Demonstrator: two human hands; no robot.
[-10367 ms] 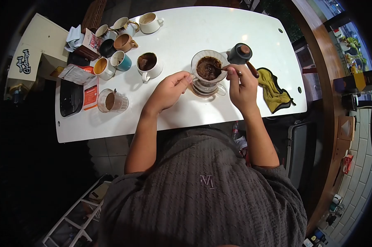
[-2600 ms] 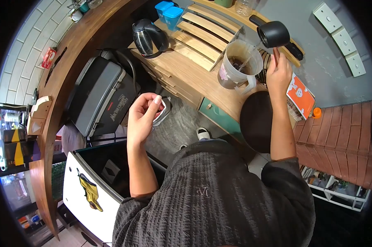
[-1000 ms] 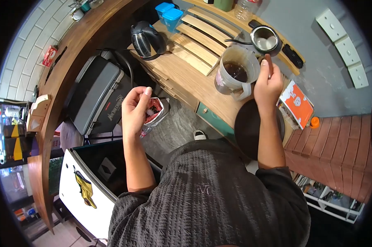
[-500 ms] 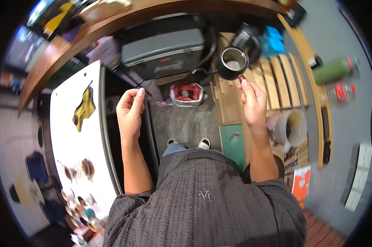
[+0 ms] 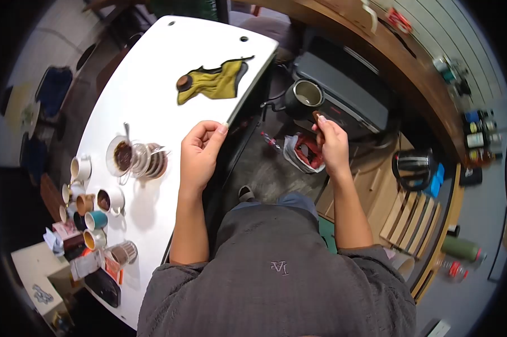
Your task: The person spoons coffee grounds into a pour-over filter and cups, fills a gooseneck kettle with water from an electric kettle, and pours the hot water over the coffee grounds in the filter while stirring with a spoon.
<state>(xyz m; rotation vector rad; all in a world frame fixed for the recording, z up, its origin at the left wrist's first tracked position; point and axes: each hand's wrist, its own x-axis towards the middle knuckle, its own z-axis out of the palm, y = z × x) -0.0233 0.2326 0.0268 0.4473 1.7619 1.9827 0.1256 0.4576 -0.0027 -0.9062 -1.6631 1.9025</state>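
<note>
My right hand (image 5: 332,143) is closed around the brown handle of a black gooseneck kettle (image 5: 294,106). The kettle has no lid on, its pale inside shows, and its thin spout points left. My left hand (image 5: 202,154) is over the white table's right edge, fingers curled and thumb pressed on them, with nothing visible in it. On the white table (image 5: 169,121) lies a yellow and dark cloth (image 5: 220,80) with a round brown piece at its left end. A dripper with dark coffee grounds (image 5: 122,156) and a glass server (image 5: 152,161) stand further left.
Several cups (image 5: 96,220) crowd the table's near left side, beside a ribbed glass (image 5: 123,253). Beyond the kettle is a grey-lidded case (image 5: 343,84), with an open bag (image 5: 304,154) on the floor. An electric kettle (image 5: 413,168) sits by a slatted wooden rack (image 5: 410,222) on the right.
My view has turned left, bringing the white table in front of my left hand. The gooseneck kettle has moved with my right hand from above the wooden counter to in front of the case.
</note>
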